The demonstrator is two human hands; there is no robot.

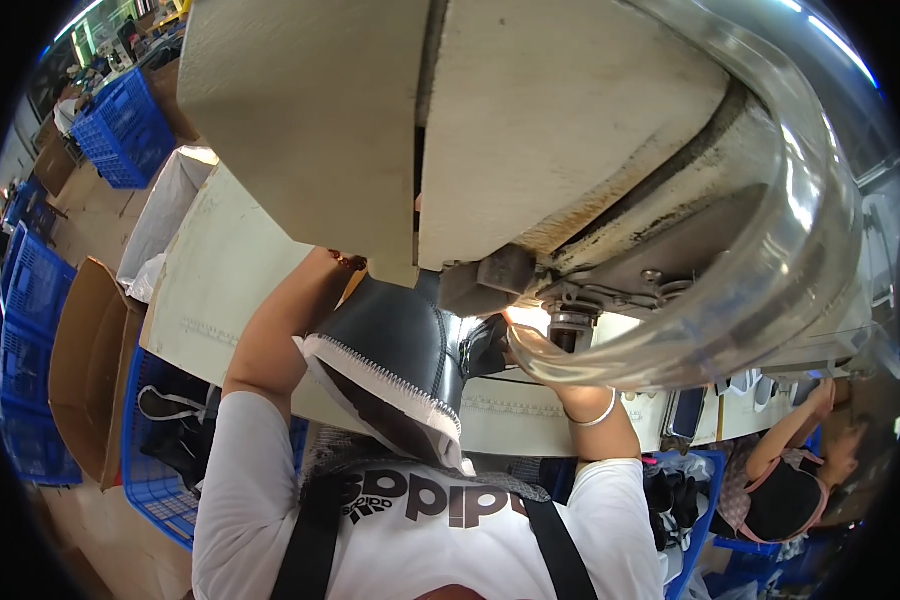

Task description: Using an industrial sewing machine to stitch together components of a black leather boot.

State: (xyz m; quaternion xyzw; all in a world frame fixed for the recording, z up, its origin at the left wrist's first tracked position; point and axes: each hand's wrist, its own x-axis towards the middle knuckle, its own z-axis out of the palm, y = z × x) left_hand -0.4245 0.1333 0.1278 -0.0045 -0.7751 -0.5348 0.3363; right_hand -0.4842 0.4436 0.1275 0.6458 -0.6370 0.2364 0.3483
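Nearest to us is our white shirt (420,530) with black straps. Just above it we hold a black shoe upper (395,355) with a white zigzag-stitched edge, lifted against the underside of the big beige machine (530,110). Our left hand is hidden behind the machine, so we cannot tell its grip. Our right hand (518,335) is closed on the upper's far side, beside a clear curved hose (800,220). The bench (220,270) lies beneath, blue crates (155,470) lower left.

black shoe upper (400,345), white zigzag-stitched rim, under machine head
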